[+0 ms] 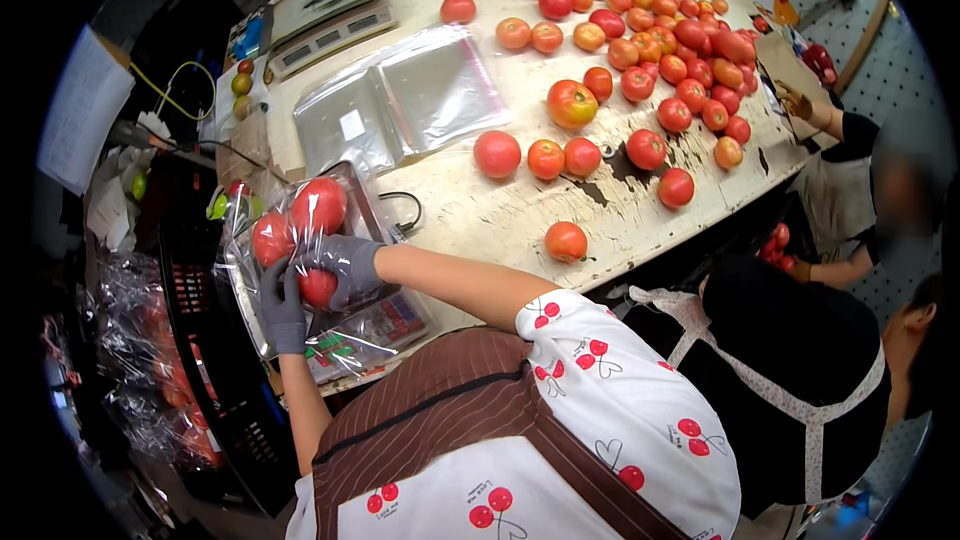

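Observation:
A clear plastic bag [262, 202] with large red tomatoes in it lies on the metal pan of a scale [243, 312]. Two tomatoes rest at the far side of the bag, one of them this tomato [319, 205]; a nearer tomato [318, 287] sits between my gloved hands. My left hand [283, 308], in a grey glove, closes on the bag's near left side, against the nearer tomato. From the right, my right hand [354, 271], also grey-gloved, curls over the bag and that same tomato. Some of its fingertips are hidden. The scale's keypad [370, 332] shows below my right wrist.
Flat clear bags [440, 90] lie beyond the scale. Loose tomatoes [690, 95] spread over the worn white table [440, 205]. Another scale [330, 15] stands at the far left. A black crate [205, 315] and bagged tomatoes [150, 380] are at left. Co-workers stand right and at the far side.

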`<state>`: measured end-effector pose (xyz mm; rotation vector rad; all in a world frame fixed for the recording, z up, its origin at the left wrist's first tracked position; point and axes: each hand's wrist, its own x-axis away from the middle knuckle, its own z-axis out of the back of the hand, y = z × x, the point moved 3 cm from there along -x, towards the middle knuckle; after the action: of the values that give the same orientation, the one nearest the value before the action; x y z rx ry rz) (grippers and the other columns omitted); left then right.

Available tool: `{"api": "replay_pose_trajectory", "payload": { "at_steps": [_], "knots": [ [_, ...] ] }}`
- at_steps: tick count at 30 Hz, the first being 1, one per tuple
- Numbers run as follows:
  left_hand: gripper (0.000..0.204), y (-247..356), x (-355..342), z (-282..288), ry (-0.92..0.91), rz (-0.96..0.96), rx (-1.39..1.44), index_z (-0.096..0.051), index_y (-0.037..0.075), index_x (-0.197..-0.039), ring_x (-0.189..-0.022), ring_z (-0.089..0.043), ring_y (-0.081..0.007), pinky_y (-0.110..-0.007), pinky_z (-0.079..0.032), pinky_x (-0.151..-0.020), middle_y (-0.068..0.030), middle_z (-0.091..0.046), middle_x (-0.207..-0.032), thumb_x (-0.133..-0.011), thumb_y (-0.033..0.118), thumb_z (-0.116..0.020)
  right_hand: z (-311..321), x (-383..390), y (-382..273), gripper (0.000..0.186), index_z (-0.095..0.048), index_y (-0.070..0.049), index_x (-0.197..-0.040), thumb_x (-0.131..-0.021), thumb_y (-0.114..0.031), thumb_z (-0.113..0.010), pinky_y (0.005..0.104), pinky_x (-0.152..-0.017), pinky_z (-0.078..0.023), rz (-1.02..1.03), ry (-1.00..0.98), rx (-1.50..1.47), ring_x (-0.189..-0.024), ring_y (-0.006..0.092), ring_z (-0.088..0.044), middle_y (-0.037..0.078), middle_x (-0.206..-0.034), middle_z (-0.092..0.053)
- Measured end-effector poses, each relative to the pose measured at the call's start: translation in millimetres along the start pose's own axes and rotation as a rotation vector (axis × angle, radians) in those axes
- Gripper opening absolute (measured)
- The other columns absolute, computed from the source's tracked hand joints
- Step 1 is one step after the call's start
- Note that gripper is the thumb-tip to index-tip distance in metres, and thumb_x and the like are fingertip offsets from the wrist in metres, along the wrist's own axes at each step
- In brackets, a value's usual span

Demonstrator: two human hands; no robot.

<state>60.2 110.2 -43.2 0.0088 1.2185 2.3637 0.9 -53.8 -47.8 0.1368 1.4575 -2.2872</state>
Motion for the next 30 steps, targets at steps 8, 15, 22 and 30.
{"api": "replay_pose_trajectory", "payload": {
  "at_steps": [8,15,22,30],
  "knots": [
    [0.022,43,-15,-16,0.000,-0.415,-0.569,-0.064,0.006,-0.104,-0.098,-0.053,-0.0309,-0.038,-0.042,-0.086,-0.0144,-0.054,-0.106,-0.083,0.012,-0.061,11,17,-10,0.089,-0.043,-0.017,-0.129,-0.052,-0.039,-0.081,0.0421,-0.083,-0.049,-0.219,-0.187,0.421,-0.098,0.0350,-0.060,0.015,-0.127,-0.046],
    [0.024,37,-22,-18,0.037,-0.427,-0.703,-0.064,0.006,-0.099,-0.103,-0.050,-0.0361,-0.042,-0.041,-0.089,-0.0174,-0.051,-0.115,-0.078,0.017,-0.066,38,62,-23,0.078,-0.045,-0.013,-0.125,-0.058,-0.035,-0.077,0.0412,-0.089,-0.045,-0.271,0.165,0.313,-0.105,0.0326,-0.053,0.014,-0.122,-0.048],
    [0.018,56,-8,-18,0.018,-0.303,-0.512,-0.063,0.005,-0.095,-0.108,-0.051,-0.0324,-0.039,-0.043,-0.090,-0.0157,-0.047,-0.121,-0.078,0.007,-0.067,98,200,40,0.071,-0.041,-0.008,-0.118,-0.057,-0.019,-0.076,0.0393,-0.094,-0.042,-0.604,0.950,0.253,-0.108,0.0342,-0.047,0.016,-0.114,-0.044],
    [0.020,45,-9,32,0.238,-0.266,-0.365,-0.061,0.002,-0.101,-0.108,-0.051,-0.0279,-0.036,-0.043,-0.090,-0.0148,-0.049,-0.117,-0.082,0.004,-0.063,147,272,49,0.040,-0.059,-0.007,-0.106,-0.073,-0.023,-0.073,0.0344,-0.087,-0.045,-0.593,1.114,0.380,-0.095,0.0258,-0.059,0.011,-0.101,-0.060]
  ]
}}
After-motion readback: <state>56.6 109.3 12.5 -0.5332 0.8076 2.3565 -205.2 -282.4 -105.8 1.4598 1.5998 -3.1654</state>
